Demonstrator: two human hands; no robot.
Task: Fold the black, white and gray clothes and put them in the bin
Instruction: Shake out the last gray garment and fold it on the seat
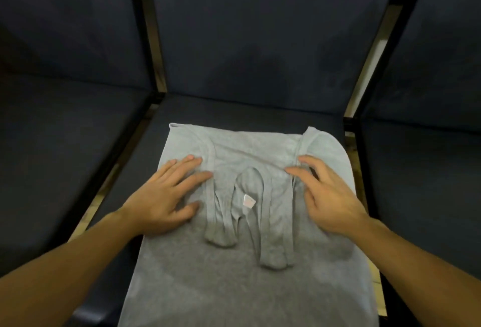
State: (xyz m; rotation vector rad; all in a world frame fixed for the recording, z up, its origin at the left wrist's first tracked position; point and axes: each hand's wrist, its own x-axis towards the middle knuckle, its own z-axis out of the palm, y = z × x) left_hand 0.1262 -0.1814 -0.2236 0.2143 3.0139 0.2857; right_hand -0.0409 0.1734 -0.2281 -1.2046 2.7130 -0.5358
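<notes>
Dark chair seat (pixel 145 139), one gray top (pixel 234 274), two hands flat

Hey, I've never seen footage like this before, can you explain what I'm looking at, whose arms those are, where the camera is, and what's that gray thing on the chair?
There is no machine here. The arms belong to a person wearing a wide-angle camera on their head, so this single picture looks forward and down at their own hands. The gray thing is a sleeveless gray top spread on the seat of a dark padded chair, with similar chairs on either side. Its shoulder straps are folded down over the body, and a small white label shows between them. The left hand lies flat on the cloth, fingers straight, pressing it. The right hand rests on the other side with fingers slightly bent, touching the fabric near the fold. Neither hand lifts anything. No bin is in view.
</notes>
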